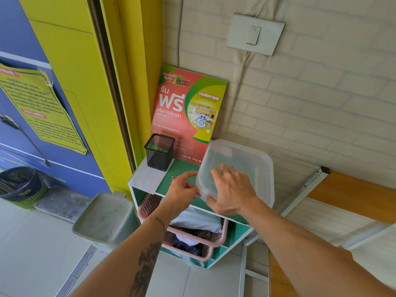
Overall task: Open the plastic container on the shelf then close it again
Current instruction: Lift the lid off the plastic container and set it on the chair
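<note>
1. Presently, a translucent plastic container [237,170] is seen on the top of a small green shelf [182,168], at its right side, against the white brick wall [321,103].
2. The right hand [232,189] is laid flat on the container's lid [246,155], fingers spread apart, with the thumb hooked round the near left corner.
3. The left hand [182,190] is held just beside that same corner, its thumb and fingers curled and pinched at the lid's edge; whether the edge is truly gripped cannot be told.
4. A black mesh pen holder [159,152] is stood at the far left of the shelf top, well apart from the container.
5. A red and green poster [184,112] is propped against the wall behind both.
6. Pink baskets [197,239] holding cloth are kept in the lower compartments.
</note>
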{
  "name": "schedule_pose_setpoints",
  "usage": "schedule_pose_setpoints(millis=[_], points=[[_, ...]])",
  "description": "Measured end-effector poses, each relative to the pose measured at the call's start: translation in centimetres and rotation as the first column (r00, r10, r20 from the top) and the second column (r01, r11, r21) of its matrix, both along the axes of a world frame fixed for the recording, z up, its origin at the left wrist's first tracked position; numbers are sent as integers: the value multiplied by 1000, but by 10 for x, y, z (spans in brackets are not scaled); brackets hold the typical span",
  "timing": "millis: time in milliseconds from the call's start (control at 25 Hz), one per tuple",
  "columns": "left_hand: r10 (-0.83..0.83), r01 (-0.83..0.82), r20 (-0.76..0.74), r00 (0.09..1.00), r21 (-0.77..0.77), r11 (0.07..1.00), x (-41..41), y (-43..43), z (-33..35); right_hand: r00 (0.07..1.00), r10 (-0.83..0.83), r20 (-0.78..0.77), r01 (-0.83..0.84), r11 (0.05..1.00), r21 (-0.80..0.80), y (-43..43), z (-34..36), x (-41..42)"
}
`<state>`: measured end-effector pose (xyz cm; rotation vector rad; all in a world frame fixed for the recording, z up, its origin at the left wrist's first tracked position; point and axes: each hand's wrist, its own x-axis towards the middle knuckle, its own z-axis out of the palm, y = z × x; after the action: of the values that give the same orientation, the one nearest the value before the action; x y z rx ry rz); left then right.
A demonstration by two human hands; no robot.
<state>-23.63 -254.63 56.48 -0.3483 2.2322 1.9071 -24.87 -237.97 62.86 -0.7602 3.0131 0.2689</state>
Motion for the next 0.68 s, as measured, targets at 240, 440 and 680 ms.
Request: schedule_pose_setpoints(millis=[240,440,680], points=[[-14,14,2,1000,-31,999,-2,1,3,998,54,-21,-53,997,48,-2,2,-2],[-6,7,18,1000,-20,1000,-1,3,4,995,97,-23,-95,992,87,-3,3,2],[8,-7,39,999,-17,1000,0,3,7,987,132,-96,-135,990,-33,7,33,-16]])
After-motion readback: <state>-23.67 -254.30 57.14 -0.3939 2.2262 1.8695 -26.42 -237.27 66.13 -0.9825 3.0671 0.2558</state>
